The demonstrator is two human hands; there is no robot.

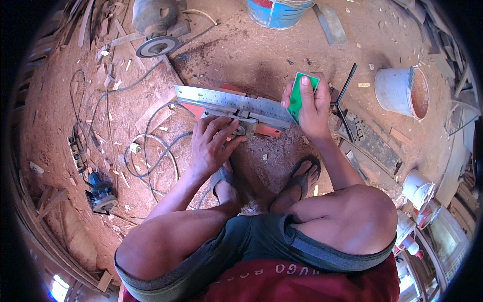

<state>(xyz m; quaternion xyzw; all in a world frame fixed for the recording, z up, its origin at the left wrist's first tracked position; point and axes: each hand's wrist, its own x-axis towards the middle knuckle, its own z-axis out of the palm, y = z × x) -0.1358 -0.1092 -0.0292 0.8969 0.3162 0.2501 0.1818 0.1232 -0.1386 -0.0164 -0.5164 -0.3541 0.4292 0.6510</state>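
Observation:
A long metal bar with ruler-like marks lies slantwise in front of my feet, fixed along a grey metal body, over an orange-red base. My left hand rests on the near side of this body, its fingers curled over a part beside a round metal piece. My right hand grips a flat green rectangular block with a pale edge, thumb on top. The block is tilted up, just beyond the bar's right end. My fingers hide part of the metal body.
Looped cables lie at left, near a blue power tool. A motor with a grinding disc stands far left. A blue bucket is at the back, a white bucket at right. Black rods and wood scraps lie right.

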